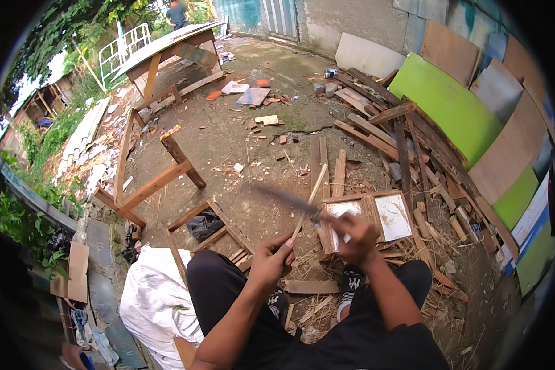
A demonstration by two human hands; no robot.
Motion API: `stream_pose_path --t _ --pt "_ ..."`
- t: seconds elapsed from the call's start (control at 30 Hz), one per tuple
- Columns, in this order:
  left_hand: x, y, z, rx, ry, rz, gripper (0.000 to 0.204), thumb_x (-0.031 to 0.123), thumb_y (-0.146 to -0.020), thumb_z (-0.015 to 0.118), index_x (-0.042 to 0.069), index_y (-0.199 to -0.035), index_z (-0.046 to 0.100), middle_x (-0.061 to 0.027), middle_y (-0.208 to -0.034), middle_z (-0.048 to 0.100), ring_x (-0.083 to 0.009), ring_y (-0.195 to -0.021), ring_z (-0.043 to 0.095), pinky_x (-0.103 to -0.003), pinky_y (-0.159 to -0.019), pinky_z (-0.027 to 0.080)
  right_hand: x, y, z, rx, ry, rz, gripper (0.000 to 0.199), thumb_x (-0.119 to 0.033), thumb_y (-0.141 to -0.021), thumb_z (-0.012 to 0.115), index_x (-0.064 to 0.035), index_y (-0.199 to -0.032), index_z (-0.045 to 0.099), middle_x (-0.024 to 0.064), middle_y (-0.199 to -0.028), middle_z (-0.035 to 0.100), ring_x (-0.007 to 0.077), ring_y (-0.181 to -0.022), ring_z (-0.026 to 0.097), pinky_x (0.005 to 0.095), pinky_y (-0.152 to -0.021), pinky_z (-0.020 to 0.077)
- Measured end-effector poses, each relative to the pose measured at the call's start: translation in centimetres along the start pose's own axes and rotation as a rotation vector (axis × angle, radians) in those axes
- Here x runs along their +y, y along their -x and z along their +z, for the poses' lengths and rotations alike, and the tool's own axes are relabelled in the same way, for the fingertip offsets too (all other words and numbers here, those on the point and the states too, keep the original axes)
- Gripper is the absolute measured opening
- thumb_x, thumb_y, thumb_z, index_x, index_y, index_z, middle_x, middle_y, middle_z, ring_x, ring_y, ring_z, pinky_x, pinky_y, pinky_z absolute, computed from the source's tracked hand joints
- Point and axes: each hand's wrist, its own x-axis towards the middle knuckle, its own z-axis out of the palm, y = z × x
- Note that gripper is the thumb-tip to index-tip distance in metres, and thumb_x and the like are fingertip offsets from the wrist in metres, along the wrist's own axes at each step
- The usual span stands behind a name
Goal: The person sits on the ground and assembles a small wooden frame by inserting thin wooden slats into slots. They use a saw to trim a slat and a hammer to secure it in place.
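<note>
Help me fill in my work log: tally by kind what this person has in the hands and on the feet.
Stick, in the left hand: 1
Knife, blurred, in the right hand: 1
Shoes: 2
Total: 4

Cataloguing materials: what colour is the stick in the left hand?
The stick is pale tan; best view: head.

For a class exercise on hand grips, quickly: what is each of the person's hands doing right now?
Left hand: closed, holding a thin wooden stick.
Right hand: closed, holding a long dark blade, blurred.
</note>
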Motion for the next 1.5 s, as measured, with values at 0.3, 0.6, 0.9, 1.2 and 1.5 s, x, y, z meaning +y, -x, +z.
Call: stream_pose_path --t 0.3,0.6,0.9,1.2,1.5 --pt "0.9 0.9 -0.2 0.039 -0.058 -0.015 0.041 0.017 -0.108 0.056 0.004 -0.147 0.056 0.0036 -0.067 0.046 -0.0048 -0.052 0.035 -0.023 -0.047 0.027 -0.1 -0.4 -0.1 -0.016 0.100 -0.058 0.057 -0.005 -0.085 0.071 -0.0255 -0.138 0.068 0.0080 -0.079 0.067 0.0228 -0.056 0.062 0.0365 -0.049 0.0502" --pt "1.0 1.6 -1.6 -0.048 -0.044 -0.044 0.042 0.018 -0.108 0.057 0.003 -0.148 0.056 0.0048 -0.066 0.044 -0.0040 -0.050 0.034 -0.022 -0.045 0.026 4.6 0.3 0.8 0.074 0.155 0.186 0.039 -0.018 -0.096 0.063 -0.0217 -0.135 0.071 0.0111 -0.071 0.065 0.0261 -0.065 0.066 0.0394 -0.059 0.0530" --pt "1.3 0.6 -2.7 0.053 -0.060 0.013 0.043 0.021 -0.108 0.057 0.007 -0.149 0.056 0.0028 -0.068 0.050 -0.0042 -0.047 0.035 -0.022 -0.044 0.028 1.9 0.8 -1.2 0.323 -0.194 0.285 0.037 -0.002 -0.103 0.050 0.0023 -0.136 0.066 0.0139 -0.086 0.072 0.0209 -0.067 0.066 0.0363 -0.065 0.0517" --pt "0.4 0.4 -0.3 0.124 -0.117 0.034 0.043 0.022 -0.108 0.059 0.001 -0.145 0.057 0.0008 -0.069 0.057 -0.0048 -0.048 0.039 -0.023 -0.045 0.029 -4.1 1.3 0.8 -0.112 -0.062 -0.053 0.056 -0.020 -0.087 0.077 -0.0298 -0.141 0.066 0.0046 -0.074 0.061 0.0219 -0.056 0.061 0.0368 -0.051 0.0502" --pt "0.2 1.6 0.0 0.207 -0.125 0.007 0.044 0.020 -0.108 0.058 0.003 -0.148 0.056 0.0031 -0.066 0.053 -0.0046 -0.048 0.038 -0.023 -0.045 0.027 -3.4 1.4 0.8 -0.109 -0.028 0.006 0.054 -0.020 -0.088 0.075 -0.0312 -0.140 0.067 0.0043 -0.072 0.061 0.0224 -0.054 0.061 0.0367 -0.050 0.0501"
